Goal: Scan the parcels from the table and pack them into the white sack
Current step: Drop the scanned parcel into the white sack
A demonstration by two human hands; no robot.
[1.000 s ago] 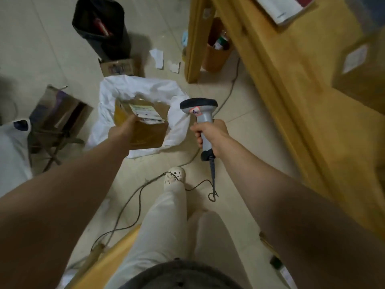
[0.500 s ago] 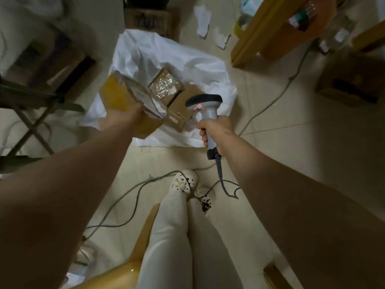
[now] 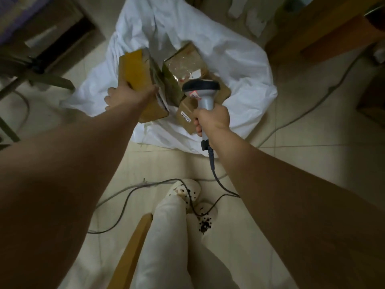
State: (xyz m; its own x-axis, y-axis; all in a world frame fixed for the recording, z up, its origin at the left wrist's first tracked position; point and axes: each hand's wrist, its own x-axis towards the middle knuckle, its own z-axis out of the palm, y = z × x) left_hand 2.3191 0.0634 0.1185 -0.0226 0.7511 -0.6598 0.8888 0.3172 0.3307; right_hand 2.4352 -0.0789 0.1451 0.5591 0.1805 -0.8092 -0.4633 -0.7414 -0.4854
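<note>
My left hand [image 3: 123, 97] grips a brown cardboard parcel [image 3: 139, 74] with yellow tape, tilted on edge over the mouth of the white sack [image 3: 239, 65] on the floor. Its label side faces right. Inside the sack lie two more parcels: one with a shiny taped top [image 3: 185, 63] and a smaller labelled one [image 3: 187, 114] nearer me. My right hand [image 3: 212, 119] holds the grey handle of a barcode scanner [image 3: 201, 88], its black head above the sack's near side.
Scanner cable [image 3: 216, 180] and other cords trail across the tiled floor around my feet [image 3: 185, 192]. A wooden table leg [image 3: 325, 32] stands at the right, a folding stand [image 3: 37, 69] and dark box at left, a wooden chair edge [image 3: 133, 247] below.
The view has closed in on the sack. My left hand has carried the parcel forward and tipped it on edge over the sack's opening; the scanner hand followed along.
</note>
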